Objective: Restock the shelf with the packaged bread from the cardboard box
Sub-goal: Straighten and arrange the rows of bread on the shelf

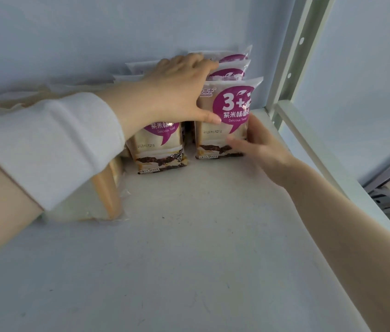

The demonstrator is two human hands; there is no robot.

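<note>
Two hands: left hand (177, 92), right hand (263, 144). Between them, three purple-labelled bread packets (230, 109) stand one behind another. Under the left hand, one more packet (159, 144) faces front, with two packet tops (136, 67) behind it. Beneath the left sleeve (52, 144) lies one plain loaf pack (107, 188).

You are looking into what is appearing to be a shop. A white metal shelf (189, 248), braced by a perforated upright post (295, 56), is carrying rows of identical packaged bread (210, 140). The packs are standing one behind another, with purple labels (232, 109) and printed dates facing outward.
</note>
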